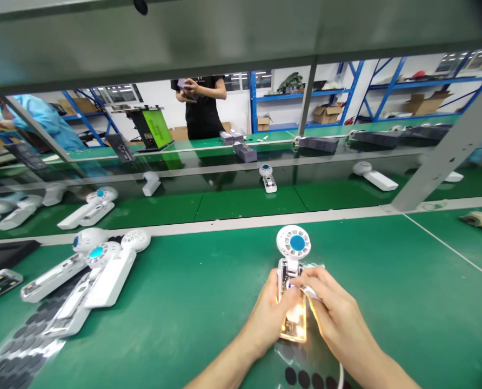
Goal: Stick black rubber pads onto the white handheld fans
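A white handheld fan (293,244) with a blue hub lies on the green bench, its handle open and lit orange-yellow at the lower end. My left hand (267,316) wraps the left side of the handle, thumb across it. My right hand (338,308) is closed at the handle's right side, fingers pinching a small white piece (310,292) against it. A white cable (341,375) runs down below that hand. The fingers hide part of the handle's inside.
More fans (110,275) are piled at the left, by a sheet of dark round stickers (20,346). Dark discs (303,378) lie near the front edge. Beyond the metal rail (208,226), fans rest on a green belt (233,205). A person (202,108) stands opposite.
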`<action>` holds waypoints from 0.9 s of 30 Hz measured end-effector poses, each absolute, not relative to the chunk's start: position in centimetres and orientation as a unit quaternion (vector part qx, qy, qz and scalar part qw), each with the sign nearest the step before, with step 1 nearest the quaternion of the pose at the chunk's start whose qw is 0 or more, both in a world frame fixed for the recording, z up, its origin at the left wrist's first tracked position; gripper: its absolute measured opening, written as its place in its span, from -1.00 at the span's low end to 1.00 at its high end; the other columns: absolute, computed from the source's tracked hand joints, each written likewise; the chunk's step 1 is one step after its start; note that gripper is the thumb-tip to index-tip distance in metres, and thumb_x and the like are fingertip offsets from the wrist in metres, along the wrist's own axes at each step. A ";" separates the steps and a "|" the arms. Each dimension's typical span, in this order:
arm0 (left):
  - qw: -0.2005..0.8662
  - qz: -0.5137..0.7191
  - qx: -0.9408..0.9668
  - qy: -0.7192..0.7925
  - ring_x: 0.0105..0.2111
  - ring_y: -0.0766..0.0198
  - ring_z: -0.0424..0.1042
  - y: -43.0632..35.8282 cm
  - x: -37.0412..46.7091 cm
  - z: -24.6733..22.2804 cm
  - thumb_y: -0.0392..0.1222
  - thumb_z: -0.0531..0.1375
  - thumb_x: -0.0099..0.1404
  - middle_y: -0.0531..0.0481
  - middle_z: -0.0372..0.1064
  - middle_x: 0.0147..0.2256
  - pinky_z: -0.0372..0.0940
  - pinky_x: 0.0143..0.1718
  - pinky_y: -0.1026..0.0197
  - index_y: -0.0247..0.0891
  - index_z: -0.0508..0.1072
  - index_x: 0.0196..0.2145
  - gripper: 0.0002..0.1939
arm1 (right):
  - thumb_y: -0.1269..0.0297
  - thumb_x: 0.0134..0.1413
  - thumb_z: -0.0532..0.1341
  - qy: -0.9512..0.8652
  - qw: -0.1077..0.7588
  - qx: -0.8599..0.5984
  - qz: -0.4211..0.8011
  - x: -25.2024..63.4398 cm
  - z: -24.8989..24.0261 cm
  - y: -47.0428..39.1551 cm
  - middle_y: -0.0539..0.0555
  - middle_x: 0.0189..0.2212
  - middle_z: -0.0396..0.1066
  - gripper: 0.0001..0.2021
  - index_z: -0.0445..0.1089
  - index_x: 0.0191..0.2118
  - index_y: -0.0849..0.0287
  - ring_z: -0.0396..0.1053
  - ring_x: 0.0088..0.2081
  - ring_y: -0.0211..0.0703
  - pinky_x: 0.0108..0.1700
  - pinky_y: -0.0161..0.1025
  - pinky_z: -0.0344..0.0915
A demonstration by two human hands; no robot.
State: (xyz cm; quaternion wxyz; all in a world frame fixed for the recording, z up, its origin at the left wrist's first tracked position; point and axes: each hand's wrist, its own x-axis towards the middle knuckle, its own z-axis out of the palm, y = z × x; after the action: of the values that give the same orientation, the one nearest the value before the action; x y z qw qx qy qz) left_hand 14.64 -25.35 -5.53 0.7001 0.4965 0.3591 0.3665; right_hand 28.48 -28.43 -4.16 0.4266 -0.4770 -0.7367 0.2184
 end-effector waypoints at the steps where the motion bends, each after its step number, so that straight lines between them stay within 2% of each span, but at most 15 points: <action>1: 0.703 0.372 0.484 0.366 -0.23 0.23 0.33 -25.3 14.7 -5.4 -0.08 0.14 0.18 -0.07 0.30 -0.21 0.23 -0.21 0.22 -0.28 0.25 -0.14 -0.67 | 0.54 0.16 -0.11 -0.742 0.426 -0.470 0.217 28.4 -4.3 -28.5 0.09 -0.20 0.25 -0.64 0.26 -0.07 0.05 0.35 -0.21 -0.16 -0.33 -0.34 0.35; 3: 0.706 0.387 0.453 0.382 -0.24 0.24 0.35 -25.3 14.9 -5.2 -0.07 0.15 0.16 -0.06 0.32 -0.23 0.25 -0.23 0.23 -0.29 0.26 -0.17 -0.67 | 0.54 0.16 -0.14 -0.747 0.430 -0.461 0.212 28.4 -4.5 -28.6 0.11 -0.14 0.24 -0.62 0.23 -0.03 0.04 0.36 -0.22 -0.17 -0.34 -0.35 0.35; 5: 0.713 0.393 0.421 0.399 -0.38 0.28 0.38 -25.4 15.3 -4.9 -0.05 0.16 0.13 -0.02 0.34 -0.33 0.28 -0.37 0.26 -0.28 0.26 -0.20 -0.67 | 0.49 0.18 -0.12 -0.737 0.437 -0.470 0.213 28.4 -4.3 -28.8 0.09 -0.17 0.27 -0.67 0.21 -0.04 0.05 0.37 -0.31 -0.20 -0.38 -0.35 0.33; 7: 0.723 0.386 0.392 0.419 -0.60 0.34 0.33 -25.5 15.5 -4.7 0.00 0.15 0.10 0.04 0.32 -0.47 0.22 -0.60 0.30 -0.27 0.23 -0.24 -0.65 | 0.37 0.21 -0.05 -0.700 0.429 -0.519 0.240 28.6 -3.9 -29.2 0.00 -0.36 0.33 -0.81 0.18 -0.10 0.05 0.34 -0.48 -0.22 -0.47 -0.36 0.28; 9: 0.729 0.377 0.374 0.431 -0.73 0.37 0.25 -25.5 15.7 -4.6 0.03 0.13 0.08 0.08 0.30 -0.56 0.13 -0.73 0.33 -0.26 0.19 -0.28 -0.65 | 0.22 0.22 -0.03 -0.655 0.399 -0.578 0.279 29.0 -3.4 -29.6 -0.12 -0.57 0.24 -0.91 0.15 -0.21 0.05 0.23 -0.62 -0.23 -0.56 -0.35 0.18; 12: 0.743 0.370 0.358 0.428 -0.76 0.34 0.27 -25.4 15.5 -4.6 0.05 0.12 0.06 0.06 0.33 -0.58 0.15 -0.75 0.32 -0.26 0.17 -0.30 -0.64 | 0.14 0.24 -0.13 -0.638 0.350 -0.614 0.307 29.5 -3.0 -30.0 -0.15 -0.66 0.09 -0.77 0.07 -0.41 0.06 0.12 -0.64 -0.22 -0.57 -0.32 0.05; 15: 0.760 0.350 0.359 0.413 -0.76 0.30 0.29 -25.3 15.1 -4.5 0.08 0.10 0.06 0.03 0.35 -0.62 0.17 -0.76 0.31 -0.30 0.17 -0.29 -0.60 | 0.15 0.21 -0.12 -0.652 0.334 -0.588 0.344 29.6 -2.8 -29.8 -0.09 -0.62 0.14 -0.70 0.08 -0.51 0.09 0.16 -0.55 -0.19 -0.49 -0.29 0.06; 19: 0.771 0.329 0.376 0.394 -0.77 0.29 0.29 -25.3 14.8 -4.1 0.09 0.06 0.10 0.03 0.32 -0.70 0.12 -0.79 0.36 -0.32 0.17 -0.26 -0.58 | 0.16 0.18 -0.05 -0.629 0.359 -0.531 0.440 29.1 -2.2 -28.9 -0.03 -0.57 0.32 -0.69 0.24 -0.51 0.15 0.23 -0.54 -0.20 -0.46 -0.28 0.11; 27: 0.783 0.322 0.381 0.371 -0.74 0.32 0.32 -25.7 14.8 -4.1 0.07 0.14 0.05 0.05 0.35 -0.62 0.18 -0.76 0.36 -0.28 0.10 -0.21 -0.53 | 0.20 0.17 -0.02 -0.591 0.353 -0.464 0.557 29.2 -1.2 -28.3 -0.01 -0.57 0.36 -0.73 0.21 -0.51 0.15 0.23 -0.60 -0.24 -0.50 -0.30 0.17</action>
State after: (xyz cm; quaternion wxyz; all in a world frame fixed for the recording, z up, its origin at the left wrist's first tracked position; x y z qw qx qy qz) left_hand 14.82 -25.69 -4.06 0.7831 0.3814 0.3713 0.3216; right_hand 29.25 -28.28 -1.20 0.3535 -0.4645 -0.5906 0.5572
